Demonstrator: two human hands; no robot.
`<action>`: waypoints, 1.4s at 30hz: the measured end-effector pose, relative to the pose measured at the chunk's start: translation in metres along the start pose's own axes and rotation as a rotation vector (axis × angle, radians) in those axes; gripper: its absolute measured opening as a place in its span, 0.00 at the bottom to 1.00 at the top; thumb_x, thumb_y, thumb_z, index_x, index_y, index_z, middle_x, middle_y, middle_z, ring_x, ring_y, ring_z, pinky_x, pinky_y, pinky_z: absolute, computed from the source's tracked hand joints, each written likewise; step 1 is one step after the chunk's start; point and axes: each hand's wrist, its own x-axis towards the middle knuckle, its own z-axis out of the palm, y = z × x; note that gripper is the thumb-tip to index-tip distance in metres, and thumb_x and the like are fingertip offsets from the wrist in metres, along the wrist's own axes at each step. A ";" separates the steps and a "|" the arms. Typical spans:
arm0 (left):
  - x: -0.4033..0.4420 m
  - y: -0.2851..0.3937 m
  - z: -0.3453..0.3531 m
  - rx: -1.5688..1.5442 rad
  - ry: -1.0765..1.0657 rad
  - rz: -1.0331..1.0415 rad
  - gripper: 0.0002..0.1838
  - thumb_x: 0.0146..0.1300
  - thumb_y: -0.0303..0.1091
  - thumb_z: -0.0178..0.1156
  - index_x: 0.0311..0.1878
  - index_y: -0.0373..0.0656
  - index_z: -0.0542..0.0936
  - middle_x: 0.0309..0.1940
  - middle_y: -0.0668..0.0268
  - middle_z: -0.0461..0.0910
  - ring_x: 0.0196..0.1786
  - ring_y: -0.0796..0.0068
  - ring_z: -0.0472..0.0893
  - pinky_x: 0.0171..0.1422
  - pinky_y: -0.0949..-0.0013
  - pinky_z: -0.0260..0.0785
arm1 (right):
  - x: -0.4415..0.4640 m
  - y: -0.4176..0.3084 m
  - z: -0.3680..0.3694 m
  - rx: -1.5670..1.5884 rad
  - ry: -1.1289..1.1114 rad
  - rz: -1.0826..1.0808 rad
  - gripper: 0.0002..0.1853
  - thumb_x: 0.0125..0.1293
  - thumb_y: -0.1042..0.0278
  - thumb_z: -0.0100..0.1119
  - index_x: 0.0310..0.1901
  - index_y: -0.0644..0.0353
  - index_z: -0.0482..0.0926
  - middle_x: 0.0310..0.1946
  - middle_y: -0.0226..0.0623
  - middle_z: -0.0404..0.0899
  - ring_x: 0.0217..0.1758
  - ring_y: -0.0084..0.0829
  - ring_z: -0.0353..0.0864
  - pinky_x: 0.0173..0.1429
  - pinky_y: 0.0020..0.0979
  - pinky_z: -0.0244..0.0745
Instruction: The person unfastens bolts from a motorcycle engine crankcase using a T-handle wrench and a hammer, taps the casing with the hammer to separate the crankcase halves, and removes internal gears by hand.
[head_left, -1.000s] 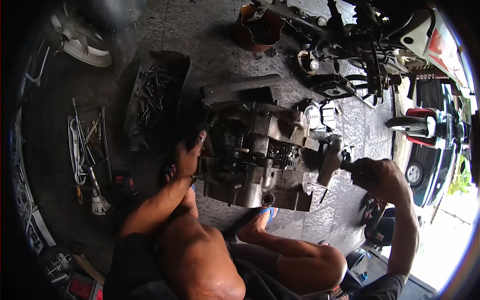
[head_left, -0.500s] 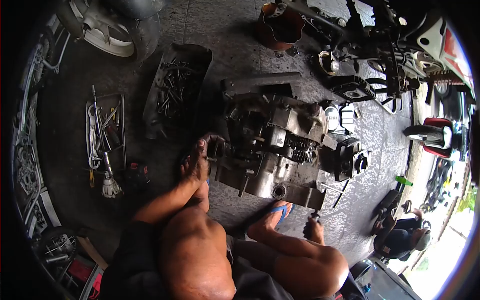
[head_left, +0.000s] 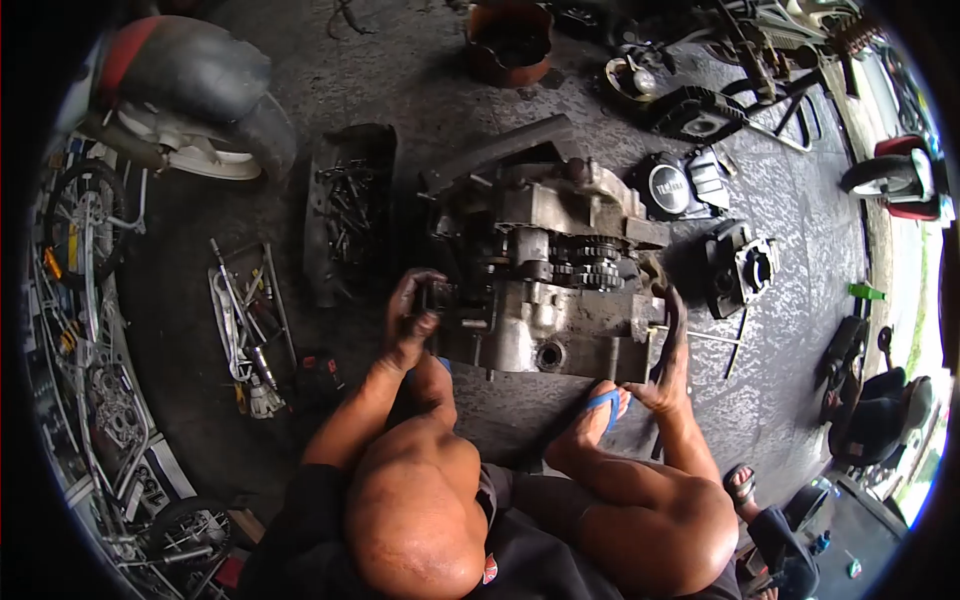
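Observation:
An opened metal engine case (head_left: 570, 325) lies on the floor in front of my feet, with its gears (head_left: 590, 265) showing in the middle. My left hand (head_left: 412, 318) is at its left end, fingers curled round a dark part there that I cannot make out. At the right end, my right hand (head_left: 672, 350) lies against the side of the case, fingers stretched out and thumb apart. Right of the case stands a dark cylinder block (head_left: 740, 268). A round Yamaha cover (head_left: 670, 188) lies behind it.
A tray of bolts (head_left: 350, 215) sits back left, and a tool tray (head_left: 250, 325) lies further left. Behind are a rusty pot (head_left: 508, 45) and a cylinder head (head_left: 698, 115). Motorcycle parts stand along both sides. Another person's foot (head_left: 740, 482) shows at lower right.
My right hand has come up from beside my knee to the case's right end and opened. My left hand stays at the left end. The whole view has shifted.

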 end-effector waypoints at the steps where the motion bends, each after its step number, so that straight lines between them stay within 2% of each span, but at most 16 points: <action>1: 0.002 0.002 -0.003 0.016 0.015 0.007 0.40 0.55 0.65 0.67 0.56 0.38 0.74 0.49 0.65 0.73 0.52 0.75 0.74 0.58 0.70 0.66 | 0.011 -0.002 0.003 -0.017 0.006 0.013 0.51 0.52 0.43 0.70 0.71 0.69 0.62 0.68 0.54 0.66 0.73 0.47 0.63 0.76 0.44 0.55; 6: 0.015 0.001 0.013 0.068 0.042 0.054 0.23 0.65 0.53 0.56 0.44 0.39 0.78 0.37 0.70 0.74 0.39 0.81 0.71 0.45 0.73 0.63 | 0.021 0.011 0.031 0.111 0.213 -0.091 0.32 0.56 0.53 0.64 0.57 0.67 0.74 0.48 0.42 0.72 0.55 0.37 0.72 0.62 0.36 0.66; 10: 0.010 0.006 0.014 0.046 0.100 0.012 0.23 0.63 0.51 0.52 0.40 0.37 0.79 0.37 0.67 0.75 0.43 0.80 0.74 0.47 0.74 0.64 | 0.015 0.025 0.028 -0.048 0.241 -0.010 0.23 0.62 0.58 0.56 0.52 0.67 0.75 0.46 0.38 0.72 0.53 0.33 0.73 0.58 0.33 0.68; 11: 0.010 0.008 0.013 0.024 0.106 -0.003 0.22 0.64 0.50 0.52 0.40 0.37 0.79 0.36 0.68 0.75 0.42 0.80 0.73 0.47 0.74 0.64 | 0.019 0.017 0.027 0.007 0.258 -0.035 0.20 0.58 0.68 0.61 0.51 0.68 0.76 0.44 0.41 0.73 0.50 0.36 0.75 0.54 0.33 0.71; 18: 0.011 0.037 0.014 -0.097 0.077 -0.101 0.14 0.66 0.40 0.49 0.39 0.39 0.79 0.32 0.73 0.74 0.39 0.84 0.71 0.46 0.75 0.63 | 0.024 -0.003 0.021 0.061 0.272 -0.031 0.25 0.60 0.61 0.66 0.54 0.69 0.75 0.47 0.37 0.75 0.52 0.29 0.75 0.56 0.30 0.70; 20: 0.024 0.039 0.015 -0.123 0.100 -0.120 0.14 0.68 0.40 0.50 0.39 0.40 0.79 0.31 0.74 0.74 0.38 0.85 0.70 0.45 0.75 0.63 | 0.041 -0.007 0.014 -0.044 0.256 0.015 0.31 0.62 0.52 0.66 0.58 0.69 0.74 0.48 0.39 0.77 0.52 0.29 0.76 0.58 0.30 0.71; 22: 0.042 0.051 0.020 -0.149 0.116 -0.133 0.14 0.69 0.41 0.51 0.38 0.41 0.79 0.31 0.75 0.73 0.37 0.86 0.70 0.43 0.75 0.63 | 0.068 -0.015 -0.003 0.097 0.169 0.195 0.29 0.67 0.53 0.62 0.59 0.70 0.73 0.48 0.40 0.80 0.50 0.30 0.79 0.54 0.29 0.74; 25: 0.073 0.084 0.024 -0.211 0.265 -0.509 0.21 0.72 0.51 0.54 0.42 0.41 0.83 0.33 0.73 0.76 0.36 0.85 0.72 0.40 0.73 0.67 | 0.108 -0.032 -0.001 0.270 0.368 0.531 0.31 0.72 0.48 0.58 0.60 0.74 0.71 0.50 0.48 0.82 0.50 0.33 0.82 0.52 0.29 0.77; 26: 0.088 0.082 0.025 -0.422 0.198 -0.340 0.22 0.72 0.52 0.54 0.47 0.40 0.84 0.36 0.70 0.80 0.38 0.82 0.74 0.44 0.72 0.69 | 0.124 -0.035 -0.011 0.153 0.224 0.460 0.37 0.71 0.43 0.60 0.62 0.75 0.70 0.49 0.49 0.82 0.51 0.33 0.82 0.53 0.29 0.77; 28: 0.102 0.082 0.018 -0.306 0.154 -0.318 0.24 0.71 0.53 0.54 0.49 0.39 0.84 0.39 0.69 0.81 0.39 0.82 0.75 0.46 0.73 0.70 | 0.127 -0.050 -0.007 0.034 0.302 0.444 0.36 0.70 0.41 0.60 0.60 0.74 0.73 0.47 0.47 0.83 0.50 0.32 0.82 0.53 0.31 0.77; 29: 0.107 0.092 0.013 -0.359 0.074 -0.442 0.25 0.71 0.53 0.53 0.49 0.39 0.84 0.41 0.68 0.82 0.41 0.81 0.76 0.48 0.72 0.70 | 0.129 -0.045 -0.012 0.131 0.162 0.312 0.35 0.69 0.39 0.61 0.55 0.73 0.78 0.43 0.45 0.84 0.47 0.30 0.83 0.53 0.31 0.77; 33: 0.098 0.091 0.014 -0.119 0.098 -0.347 0.24 0.71 0.53 0.54 0.51 0.40 0.84 0.42 0.65 0.83 0.43 0.78 0.79 0.51 0.71 0.71 | 0.135 -0.028 -0.010 0.179 0.235 0.372 0.31 0.70 0.43 0.60 0.53 0.70 0.80 0.41 0.41 0.84 0.43 0.29 0.82 0.50 0.30 0.77; 36: 0.099 0.085 0.019 -0.231 0.170 -0.269 0.22 0.70 0.52 0.54 0.50 0.42 0.85 0.39 0.65 0.85 0.41 0.76 0.81 0.51 0.73 0.71 | 0.130 -0.056 -0.010 0.004 0.367 0.367 0.29 0.69 0.48 0.63 0.54 0.71 0.78 0.42 0.42 0.84 0.45 0.28 0.80 0.51 0.30 0.76; 38: 0.098 0.089 0.012 -0.502 0.103 -0.476 0.22 0.69 0.52 0.57 0.51 0.41 0.82 0.46 0.65 0.84 0.49 0.73 0.82 0.57 0.69 0.74 | 0.126 -0.064 -0.016 -0.157 0.384 0.288 0.33 0.67 0.48 0.66 0.58 0.73 0.74 0.46 0.44 0.82 0.48 0.29 0.79 0.53 0.30 0.76; 40: 0.088 0.109 0.024 -0.477 0.227 -0.412 0.22 0.71 0.51 0.55 0.52 0.41 0.81 0.45 0.65 0.84 0.49 0.72 0.82 0.57 0.67 0.74 | 0.132 -0.060 -0.028 -0.090 0.371 0.373 0.30 0.68 0.51 0.66 0.57 0.72 0.74 0.49 0.43 0.79 0.52 0.29 0.77 0.57 0.32 0.75; 42: 0.072 0.123 0.024 -0.291 0.171 -0.244 0.21 0.72 0.49 0.53 0.52 0.41 0.81 0.44 0.65 0.83 0.49 0.72 0.82 0.57 0.67 0.74 | 0.116 -0.078 -0.037 -0.008 0.402 0.328 0.23 0.67 0.55 0.62 0.49 0.70 0.79 0.47 0.41 0.80 0.50 0.27 0.79 0.50 0.28 0.77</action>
